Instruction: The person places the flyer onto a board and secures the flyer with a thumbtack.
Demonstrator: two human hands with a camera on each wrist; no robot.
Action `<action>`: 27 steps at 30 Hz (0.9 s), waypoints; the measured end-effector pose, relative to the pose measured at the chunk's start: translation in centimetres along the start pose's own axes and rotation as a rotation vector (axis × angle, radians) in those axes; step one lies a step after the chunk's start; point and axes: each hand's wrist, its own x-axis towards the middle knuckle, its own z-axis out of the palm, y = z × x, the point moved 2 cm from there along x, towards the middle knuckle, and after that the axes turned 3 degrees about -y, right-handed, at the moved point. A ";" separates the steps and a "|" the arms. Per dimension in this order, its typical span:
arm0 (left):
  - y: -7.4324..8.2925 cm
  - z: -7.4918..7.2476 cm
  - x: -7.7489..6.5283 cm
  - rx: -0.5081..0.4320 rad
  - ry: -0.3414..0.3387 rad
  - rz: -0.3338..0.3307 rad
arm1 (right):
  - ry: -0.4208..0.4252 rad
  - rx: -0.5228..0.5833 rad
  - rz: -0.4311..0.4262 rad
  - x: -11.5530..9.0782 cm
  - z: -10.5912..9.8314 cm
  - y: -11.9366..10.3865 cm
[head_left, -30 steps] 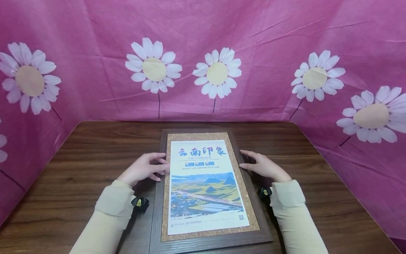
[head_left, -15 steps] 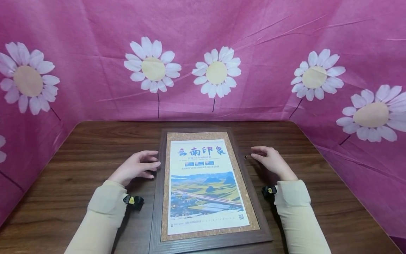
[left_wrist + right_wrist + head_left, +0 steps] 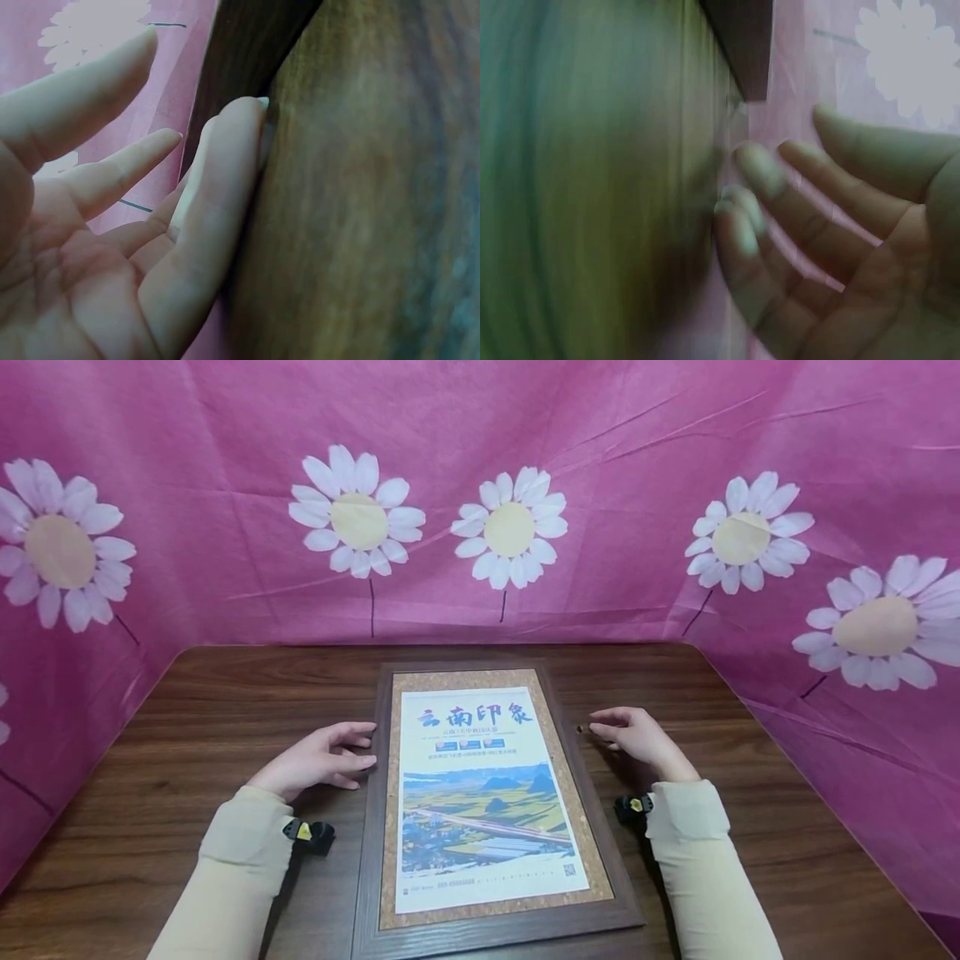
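Note:
A dark wooden frame (image 3: 630, 906) with a cork board (image 3: 472, 679) lies on the table in the head view. On the cork lies a white sheet printed with Chinese characters and a landscape picture (image 3: 483, 818). My left hand (image 3: 315, 760) is just left of the frame, its fingers loosely bent and holding nothing. In the left wrist view, the little finger rests along the tabletop. Right of the frame my right hand (image 3: 637, 739) has relaxed fingers and an empty palm, fingertips low by the table. A tiny dark, brassy thing (image 3: 580, 729) sits between those fingertips and the frame; its kind is unclear.
The brown wood-grain table (image 3: 765, 827) reaches back to a pink cloth (image 3: 622, 560) printed with white daisies, which closes in the back and both sides. Each wrist carries a small black camera strap, seen on the left wrist (image 3: 315, 837) and the right wrist (image 3: 630, 807).
Both hands have drawn outward from the frame's side edges, where their fingertips were one second ago. The tiny thing by the right hand has come into view. The frame and sheet stay put.

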 end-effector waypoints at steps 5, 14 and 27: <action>-0.3 -0.1 -0.5 -0.001 -0.008 0.007 | -0.005 -0.025 0.035 1.3 1.1 -0.5; 0.5 0.7 0.1 0.078 0.005 0.011 | -0.050 -0.111 0.148 2.7 0.3 -1.4; 0.7 1.1 0.2 0.179 0.019 0.022 | -0.125 -0.081 0.117 3.6 0.1 -1.5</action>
